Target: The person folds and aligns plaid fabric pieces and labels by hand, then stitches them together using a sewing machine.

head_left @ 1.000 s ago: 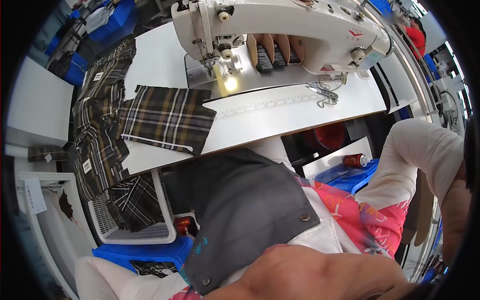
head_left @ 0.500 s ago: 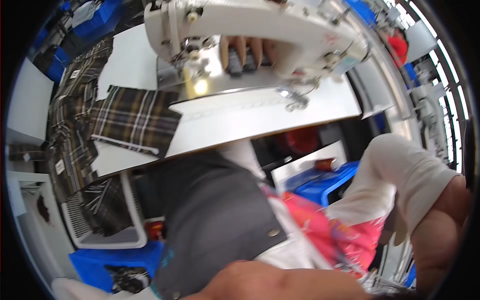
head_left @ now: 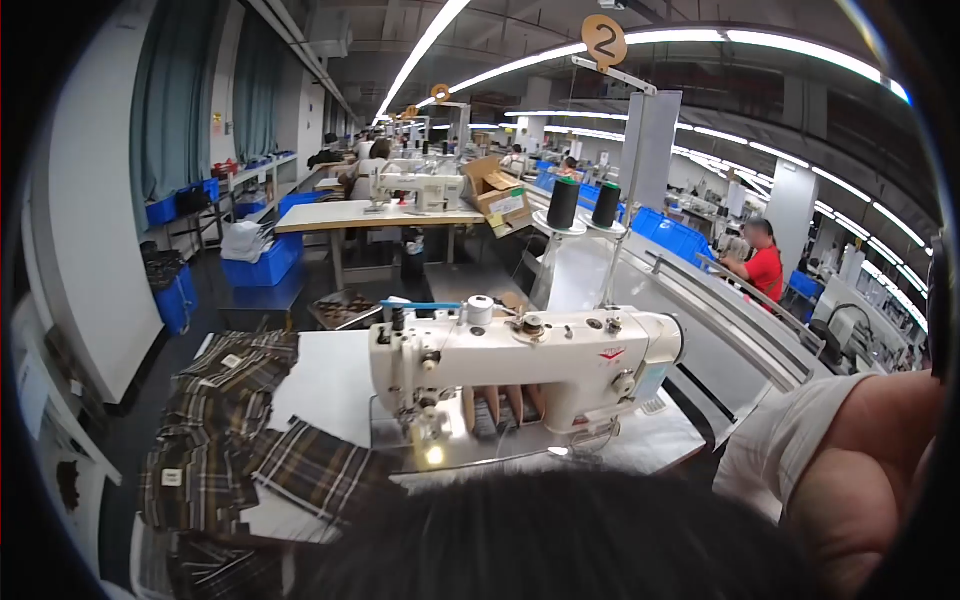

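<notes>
Neither of my hands shows in the head view. At the right edge are a white sleeve [head_left: 775,435] and bare skin of an arm [head_left: 850,490]; the hand is outside the picture or hidden. Dark hair [head_left: 570,535] fills the bottom middle and covers the table's front edge. Behind it stands a white sewing machine [head_left: 500,355] with its lamp lit near the needle. A plaid fabric piece [head_left: 320,470] lies left of the needle area, partly hidden by the hair. More plaid pieces [head_left: 215,430] with pale labels are piled along the table's left side.
Small cardboard compartments [head_left: 505,408] stand behind the machine arm. Two dark thread cones [head_left: 563,205] rise on a stand. Ahead are another sewing table [head_left: 345,213], an open carton [head_left: 498,200] and blue bins [head_left: 262,262]. A person in red [head_left: 766,270] sits at right.
The view has tilted up from the lap and table front to the whole workroom. The bare forearm and pink cloth at the bottom are out of sight; dark hair now covers the foreground.
</notes>
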Available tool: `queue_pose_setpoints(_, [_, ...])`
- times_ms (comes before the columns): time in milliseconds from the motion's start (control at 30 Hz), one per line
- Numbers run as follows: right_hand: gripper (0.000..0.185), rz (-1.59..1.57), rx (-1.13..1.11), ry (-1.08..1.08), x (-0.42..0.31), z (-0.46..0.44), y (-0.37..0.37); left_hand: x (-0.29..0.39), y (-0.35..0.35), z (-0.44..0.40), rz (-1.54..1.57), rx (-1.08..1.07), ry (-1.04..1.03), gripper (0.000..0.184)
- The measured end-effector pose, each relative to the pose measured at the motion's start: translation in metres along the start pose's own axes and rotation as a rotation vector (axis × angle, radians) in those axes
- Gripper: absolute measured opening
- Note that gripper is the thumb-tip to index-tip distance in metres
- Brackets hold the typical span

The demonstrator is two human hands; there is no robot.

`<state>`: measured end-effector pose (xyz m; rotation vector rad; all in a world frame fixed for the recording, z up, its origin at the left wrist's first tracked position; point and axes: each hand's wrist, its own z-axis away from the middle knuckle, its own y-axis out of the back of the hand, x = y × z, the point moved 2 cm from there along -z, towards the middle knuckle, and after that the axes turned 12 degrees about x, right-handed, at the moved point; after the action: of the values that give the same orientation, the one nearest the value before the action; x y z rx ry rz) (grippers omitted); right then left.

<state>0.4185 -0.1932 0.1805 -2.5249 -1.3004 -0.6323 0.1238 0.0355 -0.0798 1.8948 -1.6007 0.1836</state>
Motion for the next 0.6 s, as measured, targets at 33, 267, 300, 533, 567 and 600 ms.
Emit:
queue_pose_setpoints(33, [0.020, 0.007, -0.008, 0.002, 0.004, 0.004, -0.001, -0.005, -0.001, -0.002, 0.002, 0.019, -0.004, 0.032])
queue_pose_setpoints(267, [0.022, 0.042, -0.077, -0.047, 0.038, 0.007, -0.012, -0.007, 0.014, -0.022, 0.037, 0.118, -0.044, 0.031])
queue_pose_setpoints(300, [0.022, 0.036, -0.083, -0.067, 0.040, 0.007, -0.015, -0.003, 0.020, -0.025, 0.043, 0.143, -0.055, 0.031])
queue_pose_setpoints(533, [0.023, 0.015, -0.081, -0.085, 0.036, 0.009, -0.023, 0.027, 0.062, -0.038, 0.077, 0.322, -0.235, 0.031])
queue_pose_setpoints(567, [0.023, 0.018, -0.076, -0.087, 0.034, 0.010, -0.024, 0.032, 0.067, -0.042, 0.084, 0.356, -0.274, 0.030])
queue_pose_setpoints(600, [0.023, 0.019, -0.091, -0.088, 0.032, 0.009, -0.025, 0.036, 0.072, -0.044, 0.094, 0.395, -0.309, 0.030])
